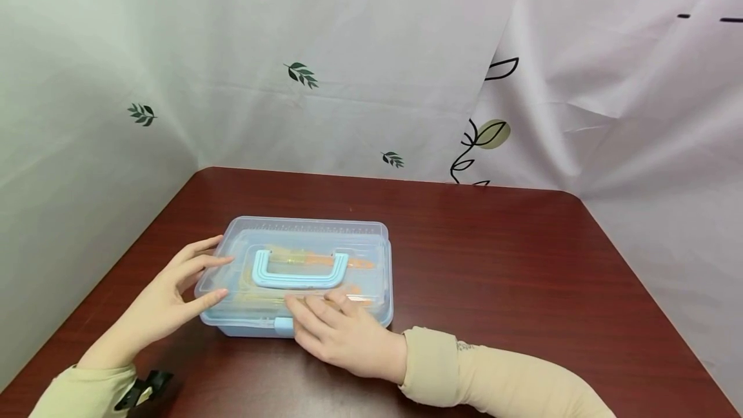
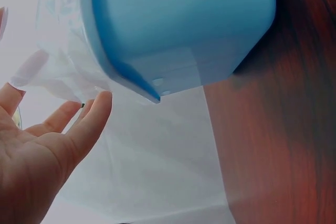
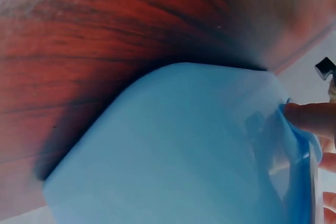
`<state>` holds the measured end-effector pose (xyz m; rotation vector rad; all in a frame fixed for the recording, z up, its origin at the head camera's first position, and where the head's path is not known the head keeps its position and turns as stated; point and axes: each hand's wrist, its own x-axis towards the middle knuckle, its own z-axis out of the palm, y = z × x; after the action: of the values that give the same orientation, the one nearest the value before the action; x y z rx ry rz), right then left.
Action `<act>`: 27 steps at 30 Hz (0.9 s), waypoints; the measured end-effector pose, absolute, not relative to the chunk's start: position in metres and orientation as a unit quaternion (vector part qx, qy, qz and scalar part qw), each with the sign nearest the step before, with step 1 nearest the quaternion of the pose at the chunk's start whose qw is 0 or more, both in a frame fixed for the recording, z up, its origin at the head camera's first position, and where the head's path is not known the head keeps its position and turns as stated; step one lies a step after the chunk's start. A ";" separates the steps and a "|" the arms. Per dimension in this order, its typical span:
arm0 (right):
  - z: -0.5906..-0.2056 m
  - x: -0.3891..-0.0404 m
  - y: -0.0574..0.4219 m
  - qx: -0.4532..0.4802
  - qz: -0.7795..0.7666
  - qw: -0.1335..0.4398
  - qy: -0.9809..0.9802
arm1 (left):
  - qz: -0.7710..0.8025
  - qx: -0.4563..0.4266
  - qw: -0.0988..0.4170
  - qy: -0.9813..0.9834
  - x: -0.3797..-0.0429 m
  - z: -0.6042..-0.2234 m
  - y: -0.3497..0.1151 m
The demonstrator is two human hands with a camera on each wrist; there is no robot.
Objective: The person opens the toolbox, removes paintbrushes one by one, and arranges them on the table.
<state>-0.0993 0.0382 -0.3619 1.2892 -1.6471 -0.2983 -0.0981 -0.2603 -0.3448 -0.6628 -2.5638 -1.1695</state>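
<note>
A light-blue plastic storage box (image 1: 246,331) with a clear lid (image 1: 232,234) sits on the table, its lid down. A pale-blue handle (image 1: 298,281) lies folded on top, and blurry orange and yellow items (image 1: 325,260) show through the lid. My left hand (image 1: 165,298) is at the box's left end, fingers spread and fairly straight, fingertips at the lid's edge. At the front, my right hand (image 1: 348,340) pinches the edge by the latch (image 1: 283,325), fingers over the lid; in the right wrist view the thumb (image 3: 312,117) presses at the latch.
The dark red-brown wooden table (image 1: 493,263) extends to the right of the box. White cloth (image 1: 360,31) with leaf prints hangs behind the table and along both sides. A black strap (image 1: 145,389) is at the left wrist.
</note>
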 end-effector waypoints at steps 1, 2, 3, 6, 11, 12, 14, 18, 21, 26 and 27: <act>-0.363 -0.100 0.038 0.532 -0.120 0.494 -0.677 | -0.400 -0.225 0.123 -0.880 -0.098 -0.345 -0.260; -0.364 -0.100 0.037 0.532 -0.119 0.496 -0.676 | -0.401 -0.224 0.123 -0.880 -0.098 -0.346 -0.260; -0.367 -0.101 0.036 0.533 -0.116 0.497 -0.674 | -0.400 -0.224 0.124 -0.880 -0.098 -0.346 -0.260; -0.374 -0.104 0.034 0.535 -0.111 0.503 -0.669 | -0.399 -0.227 0.127 -0.880 -0.097 -0.347 -0.260; -0.382 -0.107 0.031 0.532 -0.099 0.519 -0.662 | -0.395 -0.234 0.137 -0.878 -0.097 -0.347 -0.259; -0.383 -0.108 0.031 0.530 -0.097 0.521 -0.662 | -0.395 -0.235 0.138 -0.877 -0.097 -0.347 -0.259; -0.383 -0.108 0.030 0.528 -0.095 0.525 -0.661 | -0.395 -0.236 0.140 -0.877 -0.098 -0.347 -0.259; -0.384 -0.109 0.027 0.524 -0.097 0.532 -0.658 | -0.396 -0.237 0.142 -0.876 -0.098 -0.347 -0.259; -0.385 -0.108 0.025 0.521 -0.100 0.536 -0.657 | -0.398 -0.238 0.142 -0.874 -0.097 -0.348 -0.259; -0.386 -0.107 0.024 0.530 -0.107 0.531 -0.652 | -0.398 -0.241 0.146 -0.873 -0.098 -0.348 -0.259; -0.386 -0.106 0.024 0.534 -0.109 0.528 -0.652 | -0.396 -0.243 0.147 -0.873 -0.098 -0.348 -0.259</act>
<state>-0.1064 0.0235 -0.3857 1.2749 -1.5569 -0.2598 -0.0983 -0.2594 -0.3479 -0.6983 -2.5127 -1.1406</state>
